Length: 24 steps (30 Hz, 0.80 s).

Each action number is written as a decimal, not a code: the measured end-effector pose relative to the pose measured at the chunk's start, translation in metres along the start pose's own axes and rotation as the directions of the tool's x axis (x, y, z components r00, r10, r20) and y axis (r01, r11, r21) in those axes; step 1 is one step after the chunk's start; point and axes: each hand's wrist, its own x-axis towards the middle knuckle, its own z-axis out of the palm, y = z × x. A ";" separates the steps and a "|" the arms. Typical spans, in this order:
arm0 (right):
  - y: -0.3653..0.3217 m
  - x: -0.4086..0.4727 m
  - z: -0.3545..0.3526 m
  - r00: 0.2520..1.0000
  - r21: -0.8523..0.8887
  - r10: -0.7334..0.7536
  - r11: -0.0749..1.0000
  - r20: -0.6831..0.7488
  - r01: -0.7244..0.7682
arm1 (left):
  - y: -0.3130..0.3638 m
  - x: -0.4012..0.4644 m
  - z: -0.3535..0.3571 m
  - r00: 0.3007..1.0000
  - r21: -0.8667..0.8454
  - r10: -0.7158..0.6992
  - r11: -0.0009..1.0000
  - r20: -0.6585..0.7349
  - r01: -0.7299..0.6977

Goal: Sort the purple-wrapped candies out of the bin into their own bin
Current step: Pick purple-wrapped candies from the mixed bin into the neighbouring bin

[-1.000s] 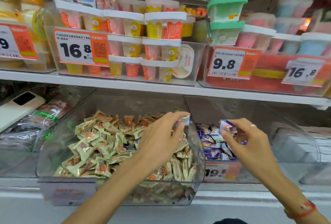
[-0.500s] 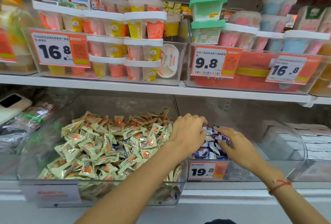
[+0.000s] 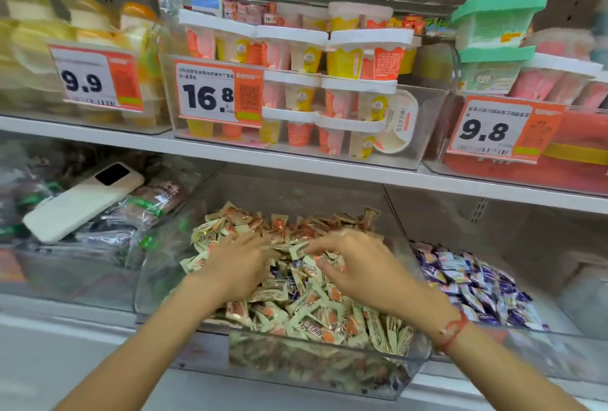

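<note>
A clear middle bin (image 3: 329,374) holds a heap of cream-and-orange candies (image 3: 332,315) with a few purple-wrapped candies (image 3: 289,274) showing in a gap at its centre. My left hand (image 3: 235,262) lies on the heap at the left, fingers spread towards the purple ones. My right hand (image 3: 358,266) hovers over the heap from the right, fingers loosely bent, nothing plainly held. The clear bin to the right (image 3: 559,361) contains a pile of purple-wrapped candies (image 3: 477,285).
A left bin holds dark bagged goods with a white phone (image 3: 82,200) lying on top. The shelf above (image 3: 296,160) carries cup desserts and orange price tags. A shelf edge runs along the front.
Both hands left the right-hand purple bin and moved left into the middle bin's heap. The camera view swung left as well.
</note>
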 end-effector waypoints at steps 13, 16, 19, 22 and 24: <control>0.005 0.091 0.081 0.815 -0.309 0.011 0.928 0.580 0.207 | -0.034 -0.020 0.017 0.977 -0.068 -0.075 0.996 -0.200 0.062; 0.009 0.096 0.086 0.813 -0.148 0.003 0.984 0.583 0.103 | -0.034 -0.019 0.019 0.981 -0.131 -0.082 0.990 -0.175 0.060; 0.011 0.094 0.089 0.869 -0.083 -0.052 0.991 0.493 0.106 | -0.033 -0.019 0.020 0.984 -0.133 -0.082 0.989 -0.156 0.061; 0.015 0.090 0.085 0.890 -0.040 -0.073 0.994 0.449 0.101 | -0.032 -0.020 0.021 0.981 -0.155 -0.092 0.986 -0.168 0.065; 0.019 0.085 0.069 0.927 0.040 -0.026 0.999 0.373 0.012 | -0.030 -0.020 0.018 0.963 -0.221 -0.111 0.974 -0.246 0.056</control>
